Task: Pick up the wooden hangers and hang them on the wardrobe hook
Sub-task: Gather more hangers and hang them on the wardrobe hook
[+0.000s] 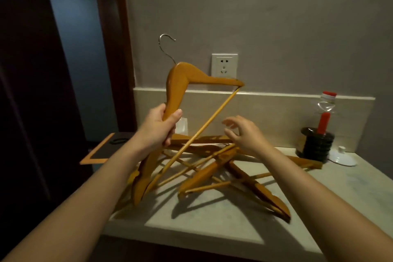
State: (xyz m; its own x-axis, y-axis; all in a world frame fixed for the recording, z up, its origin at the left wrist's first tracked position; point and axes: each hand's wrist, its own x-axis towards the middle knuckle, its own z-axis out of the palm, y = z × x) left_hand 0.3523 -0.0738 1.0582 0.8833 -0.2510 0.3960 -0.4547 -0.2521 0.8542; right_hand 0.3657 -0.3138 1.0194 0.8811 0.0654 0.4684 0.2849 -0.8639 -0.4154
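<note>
Left hand grips a raised hanger; right hand, fingers spread loose, hovers just above the pile, nearer it.

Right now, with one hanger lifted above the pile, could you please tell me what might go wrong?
The lifted hanger, gripped by the left hand, has its lower end down among the tangled pile; pulling it away may drag others off the counter. Swinging it right could tip the bottle.
</note>
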